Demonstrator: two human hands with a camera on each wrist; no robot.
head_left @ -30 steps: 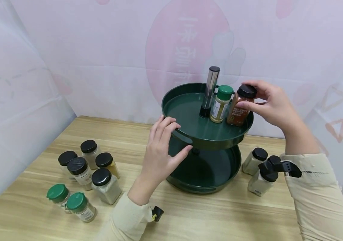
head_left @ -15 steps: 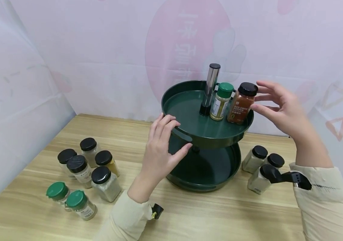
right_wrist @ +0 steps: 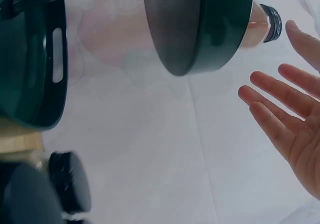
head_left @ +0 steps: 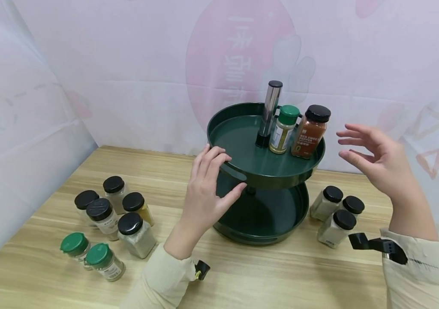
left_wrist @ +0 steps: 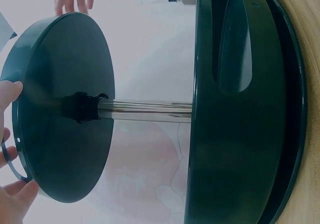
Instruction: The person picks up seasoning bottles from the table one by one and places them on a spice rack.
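Note:
A dark green two-tier round spice rack (head_left: 239, 128) stands on the table, a metal post rising through its upper tray. My left hand (head_left: 204, 189) holds the upper tray's rim by the handle slot; in the left wrist view, its fingers (left_wrist: 10, 92) and thumb lie along that rim. On the upper tray, a jar of red sweet pepper (head_left: 308, 135) with a black lid stands upright beside a green-capped spice jar (head_left: 282, 133). To their right, my right hand (head_left: 381, 159) is in the air with nothing in it, apart from the red pepper jar, its fingers spread in the right wrist view.
Several black-lidded jars (head_left: 136, 236) and two green-capped jars (head_left: 105, 264) stand on the left of the wooden table (head_left: 258, 279). Three black-lidded jars (head_left: 333, 229) stand right of the rack's lower tray (head_left: 266, 214). A printed white cloth (head_left: 138, 86) hangs behind.
My right hand has let go of the red sweet pepper jar and moved off to the right and down. The jar stays on the upper tray. My left hand keeps its place on the rim.

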